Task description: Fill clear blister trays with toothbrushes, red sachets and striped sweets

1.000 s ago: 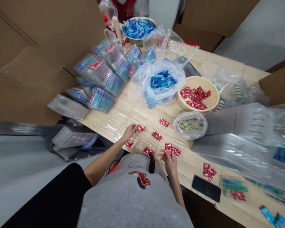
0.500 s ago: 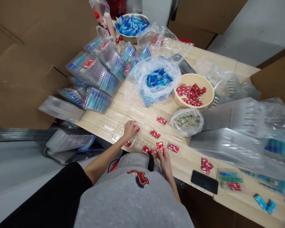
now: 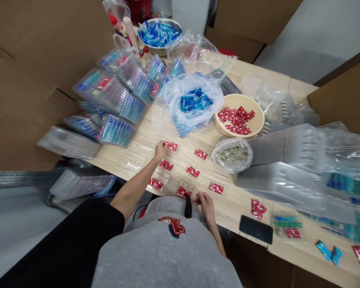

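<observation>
My left hand (image 3: 161, 150) reaches over the table with its fingers closed on the left end of a small red packet with white print (image 3: 171, 146). My right hand (image 3: 205, 201) is held near the table's front edge, fingers curled together, and no packet shows in them. Between and around my hands, several more red packets lie apart in rough rows over clear plastic trays, among them one in the middle (image 3: 193, 171) and one at the front left (image 3: 155, 183). Close to my right hand lie a front packet (image 3: 184, 191) and another (image 3: 216, 188).
A cream bowl (image 3: 261, 125) holds red packets. Beside it stand a bag of small green-and-tan pieces (image 3: 232, 154) and a bag of blue pieces (image 3: 196, 100). Filled clear packs (image 3: 111, 94) are stacked left, clear plastic trays (image 3: 283, 180) right. A phone (image 3: 256, 229) lies at the front edge.
My left hand has moved farther back to another red packet, leaving one behind on a tray. The red packet in my right hand is no longer seen there. The view has shifted slightly.
</observation>
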Available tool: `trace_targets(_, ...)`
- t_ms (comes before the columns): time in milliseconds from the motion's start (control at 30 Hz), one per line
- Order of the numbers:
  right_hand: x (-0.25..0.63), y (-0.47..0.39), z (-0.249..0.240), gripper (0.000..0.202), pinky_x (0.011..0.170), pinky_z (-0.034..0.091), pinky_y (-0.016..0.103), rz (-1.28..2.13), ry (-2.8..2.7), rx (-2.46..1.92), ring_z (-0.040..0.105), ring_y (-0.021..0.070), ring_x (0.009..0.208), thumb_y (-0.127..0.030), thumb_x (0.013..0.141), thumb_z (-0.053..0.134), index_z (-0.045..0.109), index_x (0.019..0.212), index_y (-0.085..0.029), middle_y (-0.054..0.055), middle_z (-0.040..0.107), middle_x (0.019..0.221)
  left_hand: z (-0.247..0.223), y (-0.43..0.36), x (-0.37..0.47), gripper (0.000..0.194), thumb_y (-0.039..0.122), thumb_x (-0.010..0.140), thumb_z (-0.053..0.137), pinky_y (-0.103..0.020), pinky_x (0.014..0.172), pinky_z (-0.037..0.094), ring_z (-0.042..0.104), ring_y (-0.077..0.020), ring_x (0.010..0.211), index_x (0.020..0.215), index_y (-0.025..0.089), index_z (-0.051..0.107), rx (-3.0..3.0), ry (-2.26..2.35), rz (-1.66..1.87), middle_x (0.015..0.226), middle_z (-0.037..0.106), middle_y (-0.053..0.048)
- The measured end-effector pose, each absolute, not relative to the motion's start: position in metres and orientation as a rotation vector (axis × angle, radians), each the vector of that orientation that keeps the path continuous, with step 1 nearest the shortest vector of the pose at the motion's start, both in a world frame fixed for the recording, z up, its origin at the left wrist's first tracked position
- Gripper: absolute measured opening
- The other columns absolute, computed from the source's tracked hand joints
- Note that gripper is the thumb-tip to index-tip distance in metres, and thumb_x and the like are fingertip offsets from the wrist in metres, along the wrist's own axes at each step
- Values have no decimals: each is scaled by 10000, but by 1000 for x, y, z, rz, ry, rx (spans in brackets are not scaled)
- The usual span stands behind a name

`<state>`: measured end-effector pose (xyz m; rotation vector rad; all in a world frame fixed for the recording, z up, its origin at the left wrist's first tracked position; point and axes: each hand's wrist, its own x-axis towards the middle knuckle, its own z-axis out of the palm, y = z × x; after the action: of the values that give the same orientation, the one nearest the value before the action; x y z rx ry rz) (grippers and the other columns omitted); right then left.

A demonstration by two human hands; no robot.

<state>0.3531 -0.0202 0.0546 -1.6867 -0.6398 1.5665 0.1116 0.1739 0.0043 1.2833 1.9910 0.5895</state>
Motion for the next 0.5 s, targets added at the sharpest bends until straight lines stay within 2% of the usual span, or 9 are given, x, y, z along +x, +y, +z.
trace_targets(100, 361, -28, 49, 555, 469, 397, 264, 1537, -591, -1724, 522, 135, 442, -727, 541, 663, 595, 601, -179, 5, 612, 471, -1, 186, 111, 69, 206, 826, 533, -351, 862, 394, 552, -259, 960, 847, 183, 595, 1332, 2080, 554, 841, 618, -85)
trace_targets(200, 367, -33, 44, 546, 467, 394, 262, 1494, -533, -1744, 521, 135, 447, -716, 555, 658, 601, 615, -176, 11, 620, 485, -2, 181, 126, 213, 169, 796, 569, -408, 979, 327, 489, -300, 1109, 1007, 174, 590, 1412, 2109, 568, 1061, 588, -137)
trace_targets(333, 373, -40, 38, 510, 455, 393, 254, 1431, -445, -1748, 535, 139, 451, -675, 576, 661, 601, 635, -173, 19, 628, 502, 10, 185, 161, 323, 130, 836, 475, -485, 1052, 259, 395, -321, 1232, 1153, 153, 529, 1507, 2059, 654, 1241, 472, -181)
trace_targets(433, 379, -44, 34, 500, 448, 406, 253, 1385, -385, -1742, 551, 142, 458, -642, 565, 675, 613, 730, -175, 19, 653, 569, 27, 219, 208, 301, 132, 858, 462, -444, 1083, 263, 346, -288, 1299, 1144, 170, 550, 1627, 1840, 732, 1305, 447, -163)
trace_targets(500, 383, -45, 32, 522, 457, 425, 258, 1362, -363, -1740, 569, 146, 482, -634, 552, 685, 623, 807, -182, 18, 670, 631, 39, 255, 251, 255, 131, 851, 499, -394, 1083, 289, 383, -255, 1282, 1080, 191, 596, 1684, 1631, 741, 1278, 503, -126)
